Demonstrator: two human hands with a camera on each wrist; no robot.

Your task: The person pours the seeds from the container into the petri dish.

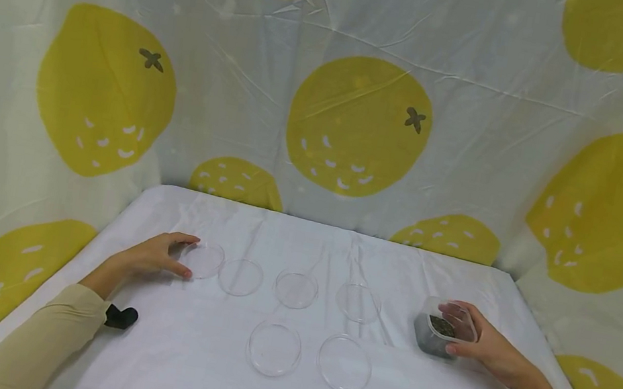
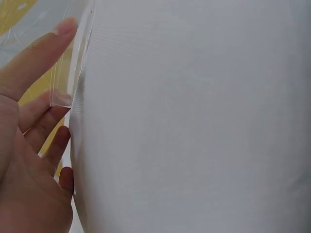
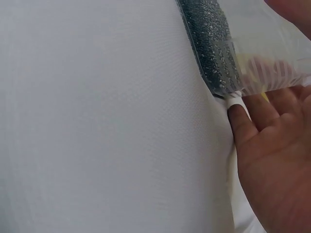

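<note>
At the left of the table, my left hand [image 1: 158,255] holds a clear petri dish [image 1: 207,261] by its side. The left wrist view has the thumb on one side of this dish [image 2: 63,87] and the fingertips on the other, close over the white cloth. On the right, my right hand [image 1: 485,350] grips a clear squarish plastic tub [image 1: 426,328], thumb at the near side and fingers round the far side. Small dark seed-like grains [image 1: 441,326] lie inside it. In the right wrist view the grains [image 3: 209,46] show through the tub's wall, low against the cloth.
Three more clear round dishes, a left one [image 1: 240,277], a middle one [image 1: 296,289] and a right one [image 1: 358,302], continue the row. Nearer are two others, left [image 1: 274,350] and right [image 1: 344,363]. A lemon-print curtain [image 1: 239,108] stands behind the white-covered table [image 1: 186,365].
</note>
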